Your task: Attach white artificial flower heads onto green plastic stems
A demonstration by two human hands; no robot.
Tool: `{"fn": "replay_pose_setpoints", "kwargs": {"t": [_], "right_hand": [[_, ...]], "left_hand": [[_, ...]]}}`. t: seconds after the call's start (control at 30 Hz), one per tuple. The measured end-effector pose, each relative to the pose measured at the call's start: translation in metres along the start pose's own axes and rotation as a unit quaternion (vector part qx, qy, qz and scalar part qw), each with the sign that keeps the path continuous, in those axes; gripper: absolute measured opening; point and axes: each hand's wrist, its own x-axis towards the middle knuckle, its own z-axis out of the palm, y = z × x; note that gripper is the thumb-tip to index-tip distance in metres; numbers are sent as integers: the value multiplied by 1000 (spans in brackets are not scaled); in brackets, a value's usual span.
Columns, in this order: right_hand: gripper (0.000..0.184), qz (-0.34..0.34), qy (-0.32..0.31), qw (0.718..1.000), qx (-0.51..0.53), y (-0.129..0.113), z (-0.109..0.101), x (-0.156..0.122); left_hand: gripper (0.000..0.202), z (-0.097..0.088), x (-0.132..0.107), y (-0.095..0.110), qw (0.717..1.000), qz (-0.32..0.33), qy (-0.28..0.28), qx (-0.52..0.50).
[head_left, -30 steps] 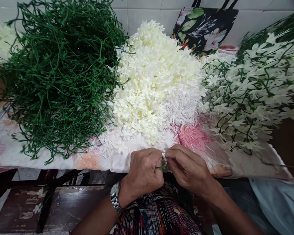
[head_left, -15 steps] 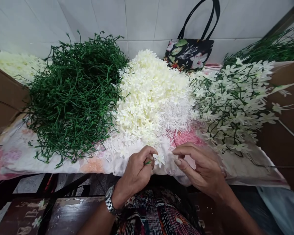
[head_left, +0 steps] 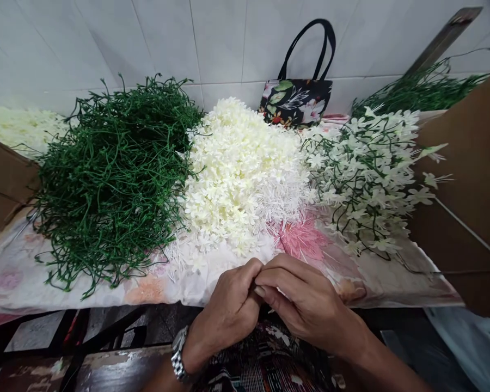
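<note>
My left hand (head_left: 228,307) and my right hand (head_left: 306,302) meet fingertip to fingertip at the near edge of the cloth-covered table (head_left: 20,272). Both are closed in a pinch; whatever they hold is hidden between the fingers. A metal watch (head_left: 177,359) sits on my left wrist. Just beyond my hands lies a big heap of loose white artificial flowers (head_left: 245,174). To its left is a tangled pile of bare green stems (head_left: 114,174). To its right lie green stems with white flowers fitted on them (head_left: 367,174).
A black floral handbag (head_left: 298,100) leans on the white tiled wall behind the heaps. Brown cardboard (head_left: 469,179) stands at the right, and another brown panel (head_left: 2,179) at the left with more white flowers (head_left: 22,125) behind it. A dark bench (head_left: 106,365) lies below left.
Half a second ago my left hand held a green stem with a white flower showing and my right hand was apart. Now both hands have closed together over it, hiding it. The camera tilted up.
</note>
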Motion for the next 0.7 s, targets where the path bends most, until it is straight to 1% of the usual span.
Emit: {"fn": "replay_pose_setpoints", "kwargs": {"t": [0.1,0.2,0.3,0.4,0.43,0.47,0.5,0.57,0.63,0.67,0.7], "right_hand": [[14,30,30,999,-9,6,4,-4],[14,40,53,997,-30,8,10,-5],[13,35,46,998,-30,9,10,-2],[11,26,34,999,-17,19,0,-1],[11,32,39,998,-40,25,-4,-1],[14,39,51,994,-92,33,-9,-2],[15,37,45,987,-151,41,-13,-3],[17,50,-45,965,-252,57,-18,-5],[17,58,-138,937,-315,68,-21,-8],[17,59,-169,926,-332,71,-21,-9],[17,56,-186,919,-342,73,-21,-10]], "left_hand": [[13,3,0,-1,997,31,70,7],[20,7,2,-3,986,70,139,55],[24,8,6,-6,974,111,176,95],[21,4,8,-11,968,130,201,67],[20,3,8,-13,968,124,213,46],[20,0,9,-14,968,113,224,25],[20,-2,9,-16,967,102,235,8],[21,-6,11,-18,967,78,243,-8],[20,-9,14,-19,969,62,240,-1],[18,-11,16,-19,970,56,236,9],[17,-12,18,-20,971,49,233,23]]}}
